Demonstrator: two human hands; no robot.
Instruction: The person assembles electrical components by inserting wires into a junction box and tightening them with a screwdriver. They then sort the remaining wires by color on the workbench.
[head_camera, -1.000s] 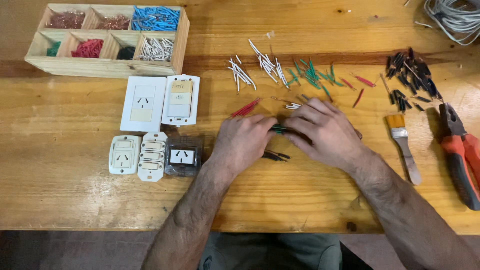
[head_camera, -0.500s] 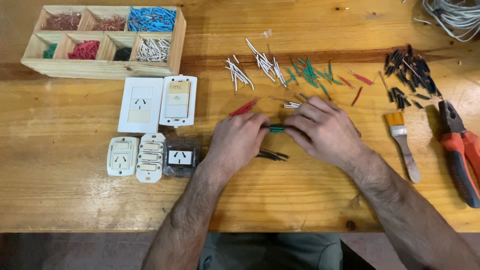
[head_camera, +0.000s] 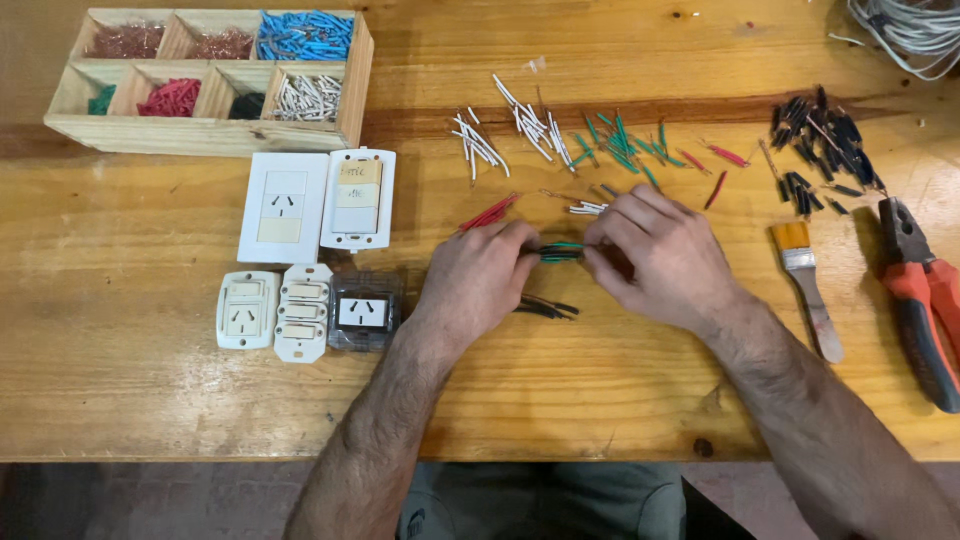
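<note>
From the head view I've got both hands low over the middle of the bench (head_camera: 150, 400): the left hand (head_camera: 475, 285) and right hand (head_camera: 660, 255) each pinch one end of a small bundle of green and dark wire pieces (head_camera: 560, 252), so both grips are narrow and closed on it. The bundle's long axis runs left to right between the fingertips, equally near both hands. Just below the left hand lie a few dark wire pieces (head_camera: 545, 307); red pieces (head_camera: 488, 213) sit just above it. Far left, the wooden tray (head_camera: 200, 135) holds sorted bits: blue (head_camera: 305, 35), white (head_camera: 308, 98), red (head_camera: 168, 98), copper-coloured strands (head_camera: 125, 40).
</note>
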